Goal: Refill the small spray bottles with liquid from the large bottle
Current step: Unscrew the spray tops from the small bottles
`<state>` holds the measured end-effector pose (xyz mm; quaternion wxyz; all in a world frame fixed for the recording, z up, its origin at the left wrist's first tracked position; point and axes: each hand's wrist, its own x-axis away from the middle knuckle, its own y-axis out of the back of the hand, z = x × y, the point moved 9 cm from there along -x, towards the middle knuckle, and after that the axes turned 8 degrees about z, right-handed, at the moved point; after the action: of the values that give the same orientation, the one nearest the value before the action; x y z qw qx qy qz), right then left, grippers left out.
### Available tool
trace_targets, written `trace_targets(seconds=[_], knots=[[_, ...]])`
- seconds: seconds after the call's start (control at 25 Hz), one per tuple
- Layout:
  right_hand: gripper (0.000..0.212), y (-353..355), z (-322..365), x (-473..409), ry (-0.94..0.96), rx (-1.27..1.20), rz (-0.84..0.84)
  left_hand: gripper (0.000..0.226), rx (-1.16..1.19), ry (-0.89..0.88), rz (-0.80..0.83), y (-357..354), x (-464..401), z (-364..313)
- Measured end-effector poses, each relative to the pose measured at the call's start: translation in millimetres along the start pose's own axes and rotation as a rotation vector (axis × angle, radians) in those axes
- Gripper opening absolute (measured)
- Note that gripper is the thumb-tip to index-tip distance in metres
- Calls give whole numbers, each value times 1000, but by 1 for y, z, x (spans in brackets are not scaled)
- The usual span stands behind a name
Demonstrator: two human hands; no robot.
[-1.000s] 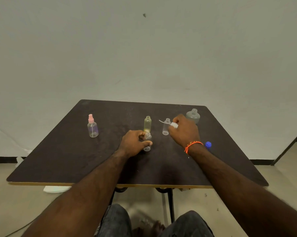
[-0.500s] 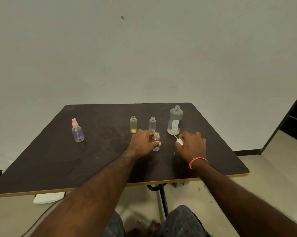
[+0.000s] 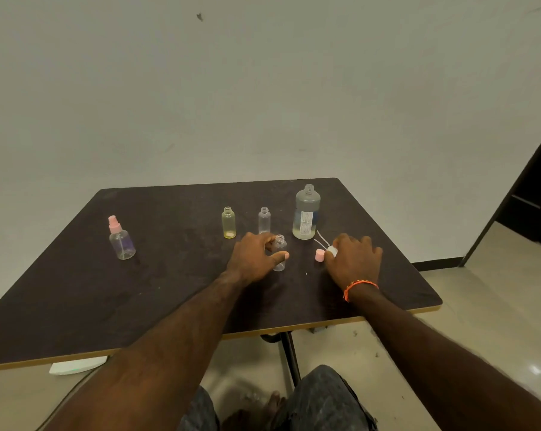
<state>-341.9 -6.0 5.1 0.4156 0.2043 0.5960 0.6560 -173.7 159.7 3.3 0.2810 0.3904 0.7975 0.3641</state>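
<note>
On the dark table [image 3: 138, 290], my left hand [image 3: 256, 259] grips a small clear uncapped bottle [image 3: 279, 251]. My right hand [image 3: 353, 259] rests on the table and holds a white spray head [image 3: 332, 251] whose thin tube points toward the large bottle. A pink spray cap [image 3: 319, 255] lies just left of that hand. The large open bottle [image 3: 306, 213], with a little liquid at the bottom, stands behind. A yellowish open bottle [image 3: 228, 223] and a clear open bottle [image 3: 264, 220] stand in the middle. A capped pink-topped spray bottle [image 3: 121, 239] stands at the left.
The table's front edge [image 3: 294, 331] runs just above my knees, and a pole leg [image 3: 289, 356] stands below it. A plain wall rises behind. A dark doorway [image 3: 536, 194] opens at the right. Something white lies on the floor [image 3: 76, 365] under the left edge.
My right hand came back from beside the clear bottle to the near right of the table with the white spray head. The view swung right. My left hand stayed on the small bottle.
</note>
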Motion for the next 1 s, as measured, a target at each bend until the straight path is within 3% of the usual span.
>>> trace_targets(seconds=[0.32,0.64,0.8,1.0], knots=[[42,-22,-3,8,35,91,52,52,-17,16,23,0,-1,2],[43,-15,4,11,94,-17,16,49,0,19,3,5,3,6],[35,-6,55,21,298,-27,-63,39,-52,34,-36,30,13,30],[34,-29,150,33,600,23,22,44,-247,152,-143,75,23,86]])
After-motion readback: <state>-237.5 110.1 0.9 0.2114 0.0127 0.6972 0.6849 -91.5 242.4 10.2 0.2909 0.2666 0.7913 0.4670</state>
